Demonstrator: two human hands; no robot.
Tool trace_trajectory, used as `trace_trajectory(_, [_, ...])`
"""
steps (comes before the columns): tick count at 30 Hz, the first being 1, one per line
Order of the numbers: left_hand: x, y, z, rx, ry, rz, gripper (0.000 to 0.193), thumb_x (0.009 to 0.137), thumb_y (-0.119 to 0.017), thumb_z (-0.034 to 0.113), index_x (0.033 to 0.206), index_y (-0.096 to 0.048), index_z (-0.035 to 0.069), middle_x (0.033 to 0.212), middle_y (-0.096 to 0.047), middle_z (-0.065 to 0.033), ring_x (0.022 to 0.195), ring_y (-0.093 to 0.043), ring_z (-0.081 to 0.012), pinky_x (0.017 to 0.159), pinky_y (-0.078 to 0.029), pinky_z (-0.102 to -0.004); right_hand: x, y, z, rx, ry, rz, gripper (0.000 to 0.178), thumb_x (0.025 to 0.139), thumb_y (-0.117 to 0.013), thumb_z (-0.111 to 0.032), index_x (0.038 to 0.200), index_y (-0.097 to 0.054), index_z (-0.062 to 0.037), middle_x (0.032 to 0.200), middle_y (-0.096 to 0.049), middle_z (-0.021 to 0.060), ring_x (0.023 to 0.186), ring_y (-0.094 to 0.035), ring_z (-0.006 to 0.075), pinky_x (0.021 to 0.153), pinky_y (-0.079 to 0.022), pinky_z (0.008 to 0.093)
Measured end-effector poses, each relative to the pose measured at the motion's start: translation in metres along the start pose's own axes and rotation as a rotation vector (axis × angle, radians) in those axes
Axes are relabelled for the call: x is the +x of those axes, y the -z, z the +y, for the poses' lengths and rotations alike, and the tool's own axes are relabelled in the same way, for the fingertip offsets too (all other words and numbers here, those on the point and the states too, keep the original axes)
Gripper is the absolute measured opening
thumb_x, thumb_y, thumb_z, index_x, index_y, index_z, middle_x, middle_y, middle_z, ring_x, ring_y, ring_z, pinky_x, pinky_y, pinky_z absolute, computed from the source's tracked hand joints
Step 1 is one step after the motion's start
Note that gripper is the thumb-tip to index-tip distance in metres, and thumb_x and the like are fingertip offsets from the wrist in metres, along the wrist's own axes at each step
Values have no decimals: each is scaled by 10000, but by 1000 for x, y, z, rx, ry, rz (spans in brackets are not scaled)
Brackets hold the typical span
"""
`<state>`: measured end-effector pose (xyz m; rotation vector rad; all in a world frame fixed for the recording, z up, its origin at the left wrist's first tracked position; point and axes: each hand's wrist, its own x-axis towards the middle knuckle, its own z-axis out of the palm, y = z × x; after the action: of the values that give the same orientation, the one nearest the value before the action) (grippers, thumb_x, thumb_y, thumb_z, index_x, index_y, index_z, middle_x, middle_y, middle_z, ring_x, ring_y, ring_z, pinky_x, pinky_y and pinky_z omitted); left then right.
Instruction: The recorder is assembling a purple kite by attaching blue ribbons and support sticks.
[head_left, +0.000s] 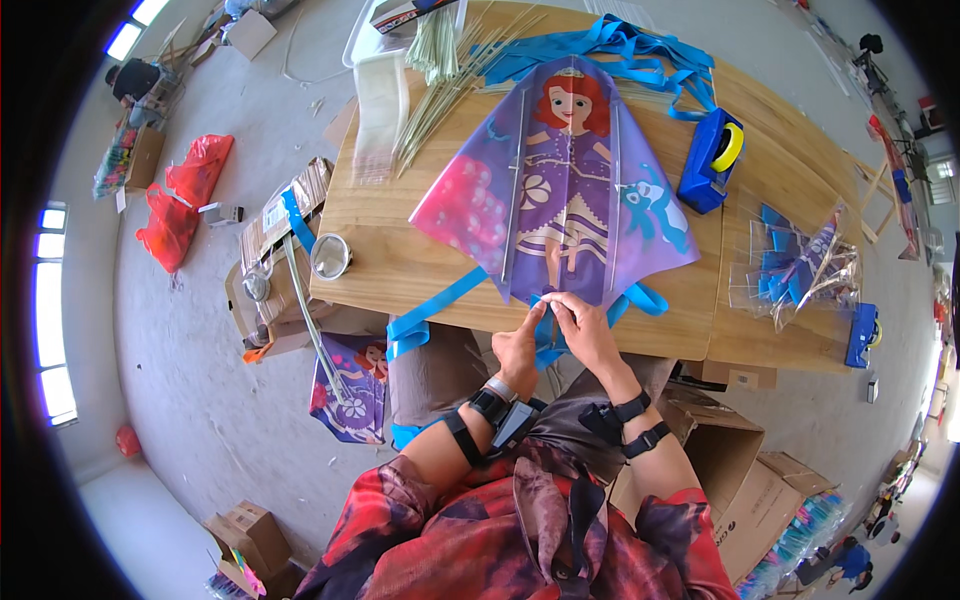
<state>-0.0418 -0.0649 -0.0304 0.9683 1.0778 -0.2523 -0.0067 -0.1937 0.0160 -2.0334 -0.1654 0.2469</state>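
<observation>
A purple kite [570, 190] printed with a red-haired cartoon figure lies flat on the wooden table, its lower edge toward me. Two thin rods run down its sides. My left hand [518, 352] and my right hand [588, 338] meet at the middle of that edge, fingertips pinched together on a blue ribbon [545, 330]. Exactly how the ribbon sits against the kite is hidden by my fingers. One loop of blue ribbon [440, 305] trails left over the table's near edge, and another loop [643, 298] curls out beside my right hand.
At the back of the wooden table [380, 240] lie thin sticks [445, 110] and a heap of blue ribbon [640, 50]. To the right are a blue tape dispenser [703, 165] and a clear-wrapped packet [795, 265]. A roll of tape [331, 257] sits at the left edge. Cardboard boxes [715, 440] stand below right.
</observation>
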Motion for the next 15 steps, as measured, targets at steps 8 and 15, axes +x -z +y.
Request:
trace_trajectory(8, [1,2,-1,-24,-33,0,392,793,-920,259,976,-726,-29,935,-699,-42,760,-633,-118,668,-518,-305,13,13,-8,-260,17,-45,287,1000,-647,-238,1259,-664,-114,948,-731,189,851,-706,382,710,-549,452])
trace_trajectory(15, [8,2,-9,-44,-4,-39,389,794,-922,260,994,-724,-7,952,-687,-24,781,-601,-107,701,-503,-306,28,7,-10,-353,-14,122,421,859,-815,-307,1161,-606,-101,788,-618,57,708,-647,285,654,-494,424])
